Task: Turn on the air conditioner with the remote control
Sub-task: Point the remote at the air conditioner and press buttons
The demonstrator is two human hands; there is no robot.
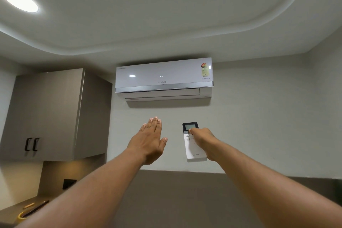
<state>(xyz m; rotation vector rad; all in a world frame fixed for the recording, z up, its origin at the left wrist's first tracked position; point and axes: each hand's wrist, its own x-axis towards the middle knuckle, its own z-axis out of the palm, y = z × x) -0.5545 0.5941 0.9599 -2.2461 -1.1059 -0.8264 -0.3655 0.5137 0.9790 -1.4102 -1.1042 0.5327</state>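
Observation:
A white air conditioner (164, 77) hangs high on the wall, its lower flap slightly apart from the body. Below it, my right hand (203, 141) holds a white remote control (194, 149) upright, pointed at the unit, with my thumb on a button just under its small dark screen. My left hand (149, 139) is raised flat to the left of the remote, fingers together and stretched toward the unit, holding nothing.
A grey wall cabinet (48, 114) with two black handles hangs at the left. Under it is a counter (11, 213) with a yellow tape roll (20, 216) and small items. A round ceiling light (20, 0) glows upper left.

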